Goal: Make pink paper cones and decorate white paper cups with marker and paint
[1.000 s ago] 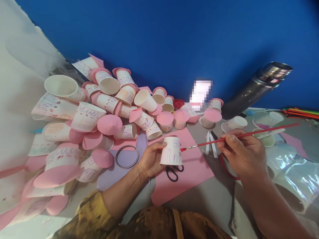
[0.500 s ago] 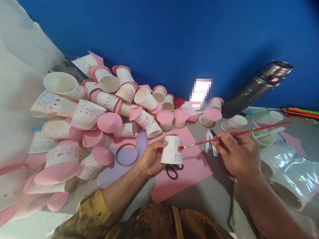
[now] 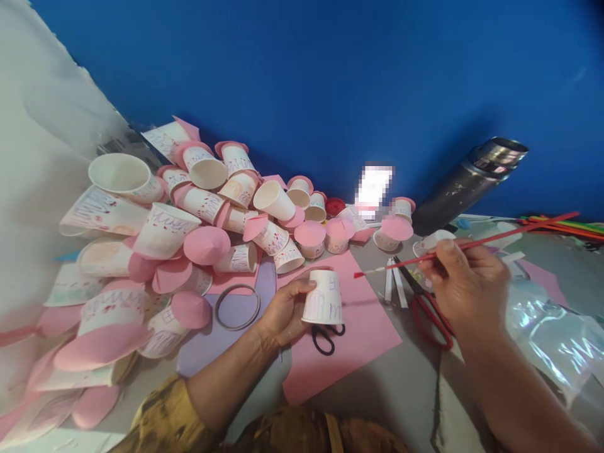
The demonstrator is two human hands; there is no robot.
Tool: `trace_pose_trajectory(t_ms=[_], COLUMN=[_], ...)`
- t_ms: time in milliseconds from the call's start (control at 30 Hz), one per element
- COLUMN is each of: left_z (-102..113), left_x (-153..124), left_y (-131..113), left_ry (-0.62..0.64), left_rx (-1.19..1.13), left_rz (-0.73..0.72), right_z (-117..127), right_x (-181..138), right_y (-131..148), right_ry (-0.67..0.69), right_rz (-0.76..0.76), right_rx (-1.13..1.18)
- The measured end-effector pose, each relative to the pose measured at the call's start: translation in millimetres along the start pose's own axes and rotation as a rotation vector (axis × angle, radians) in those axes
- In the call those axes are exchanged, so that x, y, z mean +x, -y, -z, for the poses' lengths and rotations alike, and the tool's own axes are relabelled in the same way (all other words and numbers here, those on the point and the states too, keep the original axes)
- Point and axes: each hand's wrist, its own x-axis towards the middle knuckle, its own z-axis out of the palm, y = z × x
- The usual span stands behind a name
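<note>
My left hand [image 3: 285, 311] is closed around a white paper cup [image 3: 323, 298], held upside down with its rim lowest. A window and other purple and pink lines are drawn on the cup's side. Between the fingers of my right hand [image 3: 465, 283] is a thin red paintbrush [image 3: 500, 238], its red-loaded tip pointing left, a short way off the cup. Beneath the cup lie black-handled scissors [image 3: 323, 343] on a pink paper sheet [image 3: 363, 340]; their blades are hidden. Red-handled scissors [image 3: 436, 327] rest under my right hand, partly covered by it.
Many decorated cups with pink paper cones [image 3: 207, 244] are heaped at the left. A grey ring [image 3: 237, 307] lies on purple paper [image 3: 193, 352]. Along the blue wall stand a dark flask [image 3: 467, 182] and a blurred bright screen [image 3: 374, 189]. Clear plastic packaging [image 3: 552, 340] is at right.
My right hand has drawn the paintbrush away from the cup to the right; its tip touched or nearly touched the cup before. The whole view has shifted slightly, with things sitting lower.
</note>
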Motion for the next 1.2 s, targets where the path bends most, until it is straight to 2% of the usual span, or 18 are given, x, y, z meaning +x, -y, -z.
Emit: trace_pose_trajectory(t_ms=[67, 133, 267, 400, 500, 767, 867, 1033, 1200], left_z=[-0.9, -1.1, 0.2, 0.2, -1.7, -4.6, -3.9, -4.0, -6.3], left_x=[0.5, 0.6, -1.1, -3.5, -4.1, -2.1, -1.3, -1.5, -2.1], left_y=[0.8, 1.6, 1.2, -1.6, -3.1, -1.0, 0.4, 0.2, -0.1], left_ry=[-0.032, -0.059, -0.102, -0.104, -0.110, -0.167, -0.156, -0.117, -0.154], left_rx=[0.007, 0.015, 0.028, 0.040, 0.031, -0.005, -0.004, -0.002, 0.035], left_rz=[0.012, 0.020, 0.022, -0.024, -0.043, 0.011, 0.009, -0.005, 0.031], right_z=[-11.3, -29.6, -79.0, -122.1, -139.1, -146.4, -144.8, -138.3, -136.5], right_x=[25.8, 56.2, 108.5, 128.5, 128.8, 130.5, 133.5, 138.4, 135.3], right_y=[7.4, 11.5, 1.2, -23.0, -37.4, -48.5, -45.8, -38.4, -40.1], right_ry=[-0.091, -0.114, -0.015, 0.068, 0.129, 0.261, 0.314, 0.324, 0.427], right_rz=[0.110, 0.202, 0.290, 0.323, 0.327, 0.368, 0.384, 0.383, 0.406], right_rx=[-0.095, -0.188, -0.517, -0.689, -0.802, -0.998, -1.000, -0.962, -0.931])
